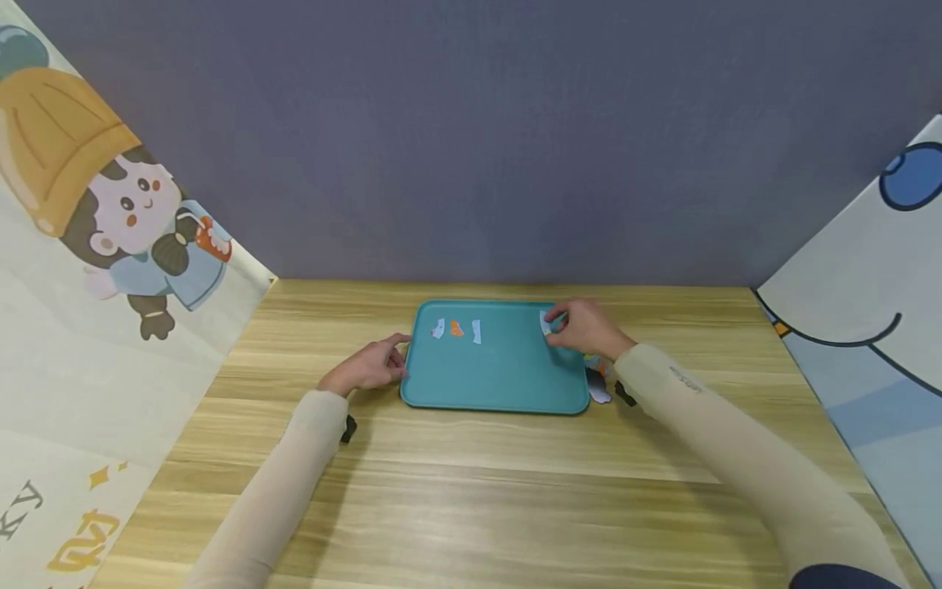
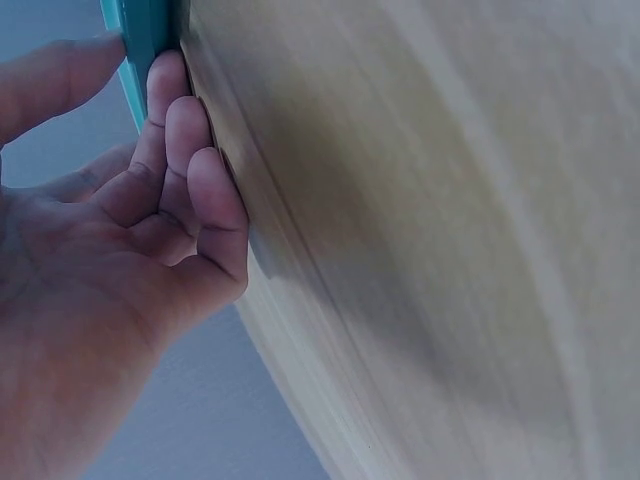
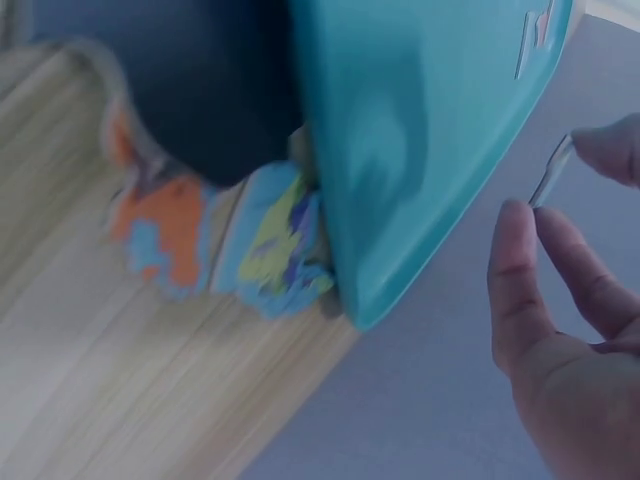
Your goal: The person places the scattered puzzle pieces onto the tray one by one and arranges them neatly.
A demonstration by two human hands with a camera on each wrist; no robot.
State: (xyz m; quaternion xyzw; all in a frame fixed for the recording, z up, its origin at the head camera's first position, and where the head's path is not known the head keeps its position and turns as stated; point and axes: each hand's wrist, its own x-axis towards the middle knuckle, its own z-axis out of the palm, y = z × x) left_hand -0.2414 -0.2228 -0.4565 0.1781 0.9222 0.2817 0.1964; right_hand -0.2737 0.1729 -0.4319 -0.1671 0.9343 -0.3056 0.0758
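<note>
A teal tray lies on the wooden table. My left hand holds its left edge, the thumb at the rim and the other fingers curled low against its side. Over the tray's far right corner, my right hand pinches a small white paper piece between thumb and fingertips; in the right wrist view this paper piece shows nearly edge-on. Three small cut-outs lie in a row at the tray's far left: a white one, an orange one and a pale strip.
Several coloured paper pieces lie by the tray's right side, partly under my right forearm in the head view. A grey-blue wall rises behind the table. Printed cartoon panels flank it on both sides.
</note>
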